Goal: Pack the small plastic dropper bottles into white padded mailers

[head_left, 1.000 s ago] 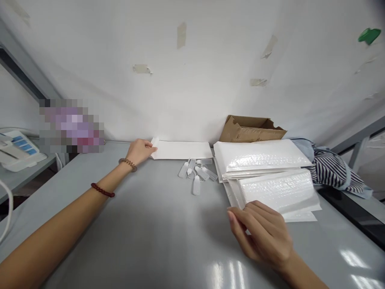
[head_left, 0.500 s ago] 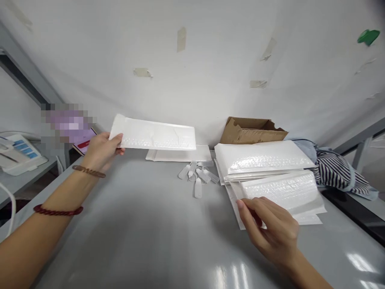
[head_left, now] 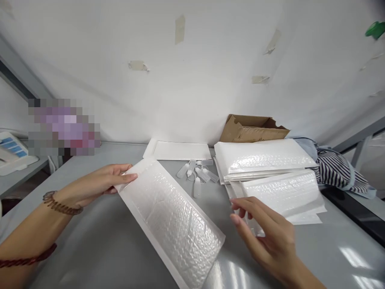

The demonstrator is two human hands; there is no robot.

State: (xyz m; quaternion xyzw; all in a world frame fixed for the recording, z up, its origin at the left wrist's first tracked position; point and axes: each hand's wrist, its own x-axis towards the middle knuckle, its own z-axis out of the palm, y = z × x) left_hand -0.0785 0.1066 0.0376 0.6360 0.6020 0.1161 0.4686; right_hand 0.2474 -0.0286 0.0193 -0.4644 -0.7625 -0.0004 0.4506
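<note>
My left hand (head_left: 104,182) pinches the far end of a white bubble mailer (head_left: 171,218), which slants across the grey table (head_left: 90,249) toward me. My right hand (head_left: 264,235) hovers with its fingers spread at the near left corner of a stack of white bubble mailers (head_left: 270,178), just right of the held mailer and holding nothing. Several small white plastic tags (head_left: 197,174) lie between the two. Another flat pile of white mailers (head_left: 180,151) rests against the wall behind them.
An open brown cardboard box (head_left: 252,127) stands at the wall behind the stack. Striped and blue cloth (head_left: 339,170) lies at the right edge. A white device with blue buttons (head_left: 12,150) sits on a side table at the far left.
My left hand took a mailer off the pile by the wall, lifted it and brought it down toward me across the table. My right hand stayed by the stack's corner.
</note>
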